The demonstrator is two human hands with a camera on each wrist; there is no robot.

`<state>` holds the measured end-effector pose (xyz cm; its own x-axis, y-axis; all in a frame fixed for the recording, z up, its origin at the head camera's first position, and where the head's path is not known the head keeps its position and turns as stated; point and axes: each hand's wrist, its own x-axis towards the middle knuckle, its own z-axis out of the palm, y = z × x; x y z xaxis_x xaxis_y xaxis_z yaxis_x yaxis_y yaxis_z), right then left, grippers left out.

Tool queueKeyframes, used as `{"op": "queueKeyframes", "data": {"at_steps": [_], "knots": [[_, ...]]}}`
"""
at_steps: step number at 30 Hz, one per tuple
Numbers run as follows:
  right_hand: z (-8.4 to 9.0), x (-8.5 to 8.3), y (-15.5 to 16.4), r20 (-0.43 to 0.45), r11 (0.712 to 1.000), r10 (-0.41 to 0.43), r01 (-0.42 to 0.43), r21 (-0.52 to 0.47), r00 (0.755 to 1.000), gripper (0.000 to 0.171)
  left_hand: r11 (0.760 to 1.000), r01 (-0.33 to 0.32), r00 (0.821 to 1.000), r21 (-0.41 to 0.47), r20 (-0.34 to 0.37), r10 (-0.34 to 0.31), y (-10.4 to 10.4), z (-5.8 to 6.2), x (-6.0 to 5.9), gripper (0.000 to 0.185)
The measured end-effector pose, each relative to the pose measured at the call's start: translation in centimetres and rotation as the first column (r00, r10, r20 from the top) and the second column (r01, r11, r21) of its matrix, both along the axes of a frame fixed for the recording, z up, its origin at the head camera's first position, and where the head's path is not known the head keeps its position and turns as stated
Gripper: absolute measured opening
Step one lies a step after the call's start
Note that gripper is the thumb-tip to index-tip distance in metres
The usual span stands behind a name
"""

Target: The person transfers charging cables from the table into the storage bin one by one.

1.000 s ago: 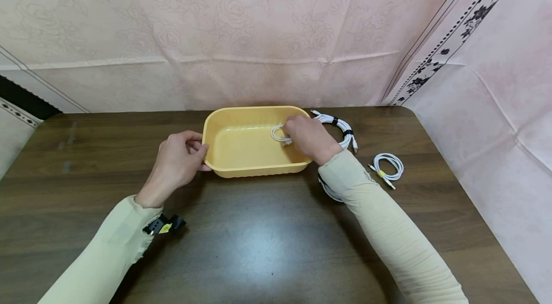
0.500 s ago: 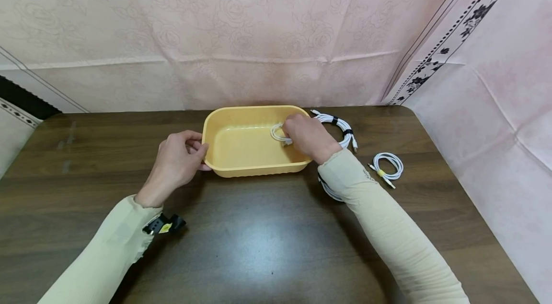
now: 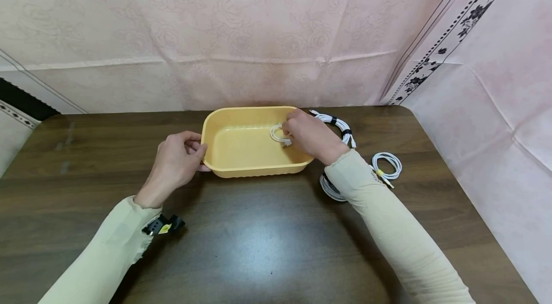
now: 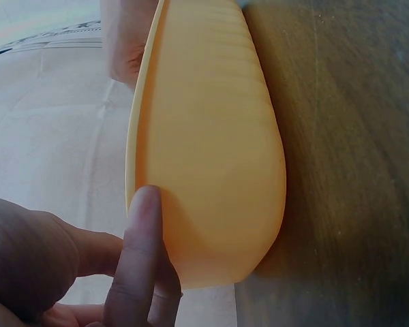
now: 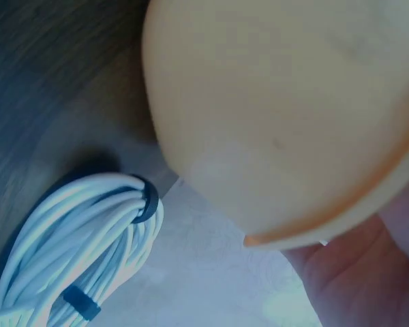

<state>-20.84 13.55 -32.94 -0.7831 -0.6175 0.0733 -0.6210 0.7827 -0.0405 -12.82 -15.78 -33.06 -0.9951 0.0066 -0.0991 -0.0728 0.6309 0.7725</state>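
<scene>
A yellow plastic tub point(image 3: 241, 150) stands at the back middle of the table. My left hand point(image 3: 174, 162) grips its left end, thumb and fingers at the rim; in the left wrist view a finger point(image 4: 140, 252) lies against the outer wall. My right hand point(image 3: 316, 136) reaches over the tub's right side, its curled fingertips on a small coiled white cable point(image 3: 276, 137) inside. Part of that coil is hidden under the fingers. In the right wrist view the tub wall point(image 5: 279, 102) hides the fingertips and the cable.
Right of the tub lies a large white cable coil point(image 3: 342, 126) with black straps. Another coil point(image 3: 332, 191) sits partly under the right sleeve. Farther right is a small white cable point(image 3: 390, 165) with a yellow tie. A patterned cloth point(image 3: 241, 45) hangs behind the table point(image 3: 241, 246).
My right wrist and forearm have shifted slightly to the right, showing more of the coil below them. The cable in the tub and my left hand have stayed in place.
</scene>
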Motion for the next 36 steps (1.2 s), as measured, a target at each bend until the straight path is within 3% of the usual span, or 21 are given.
{"op": "queueKeyframes", "data": {"at_steps": [7, 36], "knots": [[0.2, 0.2, 0.5, 0.002, 0.999, 0.027, -0.027, -0.021, 1.000, 0.012, 1.000, 0.001, 1.000, 0.021, 0.008, -0.001, 0.0, 0.0, 0.1, 0.038], [1.6, 2.1, 1.8, 0.008, 0.993, 0.021, -0.020, -0.117, 1.000, 0.020, 0.999, -0.010, 1.000, 0.049, -0.007, 0.010, 0.0, -0.2, 0.2, 0.035]]}}
